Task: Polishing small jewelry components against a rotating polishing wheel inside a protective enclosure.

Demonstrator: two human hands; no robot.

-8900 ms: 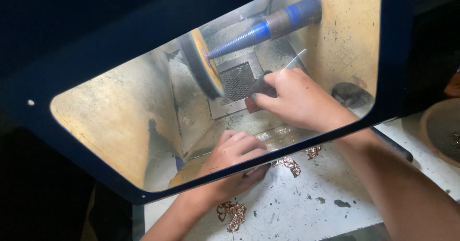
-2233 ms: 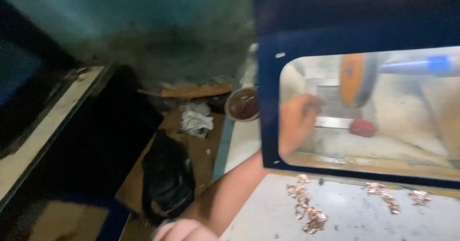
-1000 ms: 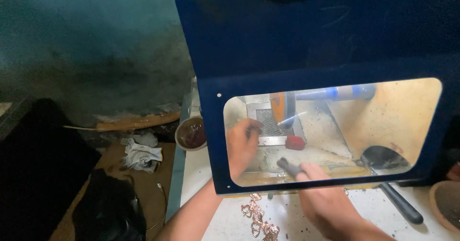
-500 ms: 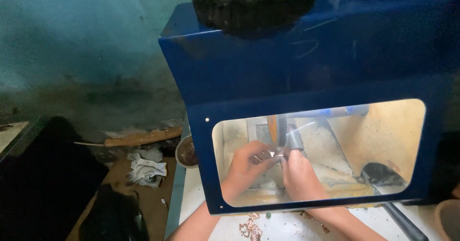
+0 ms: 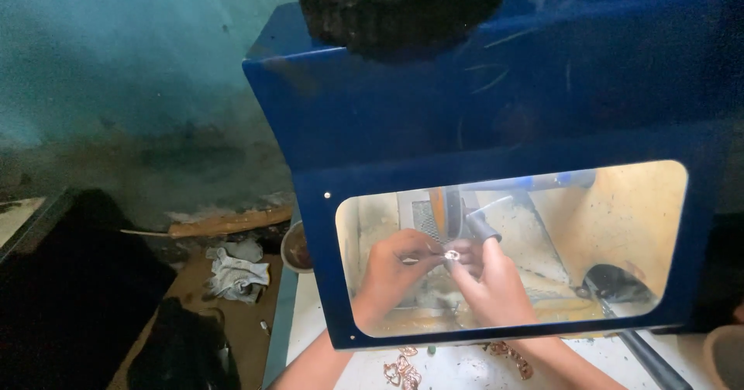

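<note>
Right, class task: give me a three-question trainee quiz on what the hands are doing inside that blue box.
1. True or false: both hands are inside the blue hood.
2. What do the left hand and right hand pinch between them?
A. small metal piece
B. a brush
C. a cloth
3. The orange wheel stands ____ the hands.

Key: 1 true; 2 A; 3 behind.

Blue hood (image 5: 496,119), yellowish inside; orange wheel (image 5: 439,212); coppery pieces (image 5: 403,371) at 6 o'clock on white bench (image 5: 457,371).
</note>
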